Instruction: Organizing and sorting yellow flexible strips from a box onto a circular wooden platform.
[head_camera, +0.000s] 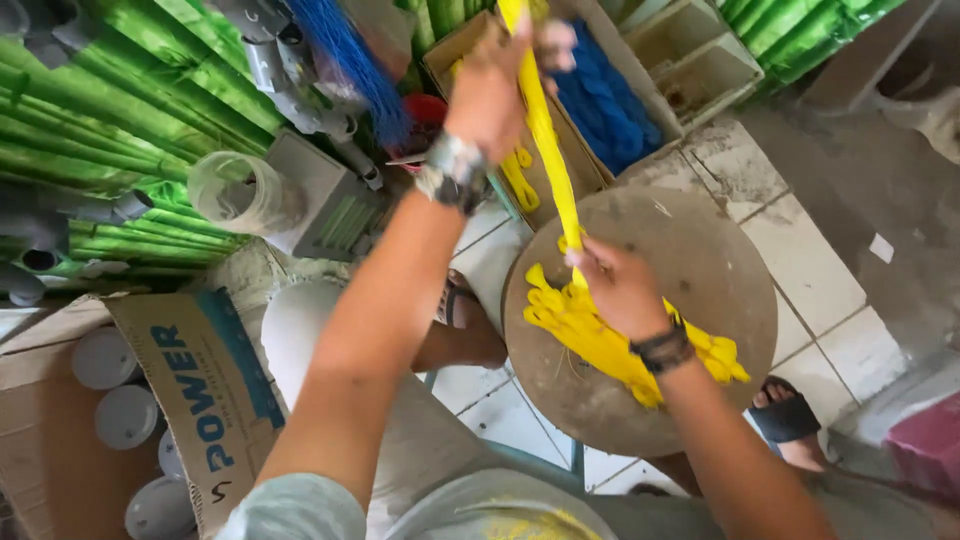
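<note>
My left hand (492, 85) is raised high and grips the upper end of a long yellow band (546, 140) that stretches down. Lower on the band, my right hand (618, 290) pinches it just above a round wooden stool top (700, 260). A heap of yellow bands (600, 345) lies on the stool under my right wrist. Both wrists carry bracelets.
Behind the stool, a cardboard box (600, 110) holds blue bands and some yellow ones. Green pipes (110, 120) fill the left and top. A cardboard box (150, 400) with white pipe caps stands at lower left. A sandalled foot (790, 420) rests on the tiled floor.
</note>
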